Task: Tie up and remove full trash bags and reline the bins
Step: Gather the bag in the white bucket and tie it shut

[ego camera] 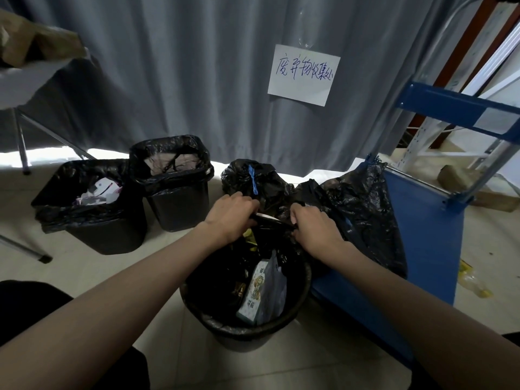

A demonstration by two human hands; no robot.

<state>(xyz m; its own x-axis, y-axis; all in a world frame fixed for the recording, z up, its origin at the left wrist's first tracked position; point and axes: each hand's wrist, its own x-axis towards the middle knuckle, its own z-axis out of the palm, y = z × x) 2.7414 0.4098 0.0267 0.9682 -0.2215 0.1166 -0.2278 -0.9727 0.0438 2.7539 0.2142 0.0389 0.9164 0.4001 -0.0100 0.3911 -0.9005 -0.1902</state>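
Gripping the far rim of the black liner [213,325] in the round bin [242,337], left hand [232,213] and right hand [316,228] clamp apart. Tied bag [247,181] behind that bin; two lined bins [174,204] to its left; blue cart [422,243] right.

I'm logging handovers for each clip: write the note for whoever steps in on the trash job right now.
Left hand and right hand both grip the far edge of the black bag in the round bin, gathering it; trash is still inside, and the bag is not tied.
Done: one tied bag with a blue tie sits behind it; another bag lies on the blue cart.
Left: tie and lift this bag, reline, then the two square bins, still lined and holding trash.
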